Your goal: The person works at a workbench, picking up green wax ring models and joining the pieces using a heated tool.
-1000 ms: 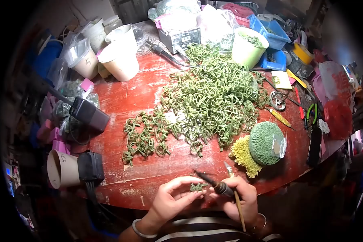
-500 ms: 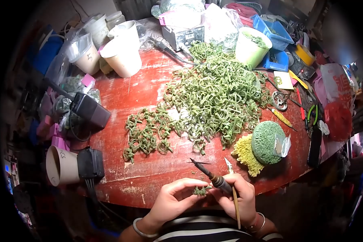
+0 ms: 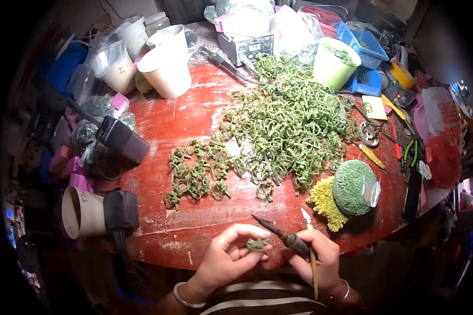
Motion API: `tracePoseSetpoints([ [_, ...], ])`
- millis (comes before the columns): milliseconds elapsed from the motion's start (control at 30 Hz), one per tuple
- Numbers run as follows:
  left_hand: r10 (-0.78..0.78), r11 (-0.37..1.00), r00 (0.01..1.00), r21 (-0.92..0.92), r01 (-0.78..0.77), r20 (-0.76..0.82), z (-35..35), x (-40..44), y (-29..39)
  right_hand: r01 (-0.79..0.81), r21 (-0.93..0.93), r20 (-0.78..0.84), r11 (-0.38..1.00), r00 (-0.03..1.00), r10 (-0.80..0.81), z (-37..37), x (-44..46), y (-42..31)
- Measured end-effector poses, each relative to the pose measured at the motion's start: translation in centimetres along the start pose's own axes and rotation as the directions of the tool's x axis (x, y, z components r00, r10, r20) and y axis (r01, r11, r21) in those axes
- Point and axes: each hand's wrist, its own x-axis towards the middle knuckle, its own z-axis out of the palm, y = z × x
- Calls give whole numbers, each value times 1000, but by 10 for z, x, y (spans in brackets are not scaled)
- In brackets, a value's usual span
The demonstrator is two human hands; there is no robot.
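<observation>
My left hand point(image 3: 227, 257) pinches a small green ring piece point(image 3: 255, 244) between thumb and fingers, just off the table's near edge. My right hand point(image 3: 325, 260) is closed round a soldering iron point(image 3: 286, 236), its dark tip pointing up and left above the ring piece. The same hand also grips a thin knife point(image 3: 314, 268) with a wooden handle, its pale blade upward. Beyond my hands lies a big heap of similar green rings point(image 3: 294, 121), with a smaller group point(image 3: 194, 173) to its left.
A round green block point(image 3: 352, 184) rests on a spongy yellow piece point(image 3: 326, 205) at the right. Pliers point(image 3: 414, 152) and a yellow-handled tool point(image 3: 372, 156) lie farther right. Tubs point(image 3: 165, 71), a green-filled bucket point(image 3: 336, 65) and blue trays point(image 3: 360, 44) line the back.
My hands have moved apart, the right one shifting slightly right with the iron and knife. The ring piece has turned in my left fingers. The whole view has shifted a little.
</observation>
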Motion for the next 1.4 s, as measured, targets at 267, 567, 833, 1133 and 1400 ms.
tracePoseSetpoints([
  [267,579,450,814,851,-270,-48,-38,18,43,-41,-540,-222,841,970,-95,-61,-36,5],
  [567,499,182,867,979,-97,-6,-6,18,28,-129,-538,-291,833,956,-40,-69,-43,3],
  [833,501,452,862,823,-344,85,7,5,8,73,-109,-145,991,985,-89,-7,-12,4],
  [1133,544,408,817,791,-456,190,8,4,-2,41,65,-117,997,993,-33,16,1,3],
  [1400,227,815,974,549,-185,-8,3,-1,1,21,78,-134,997,991,-10,16,2,1],
])
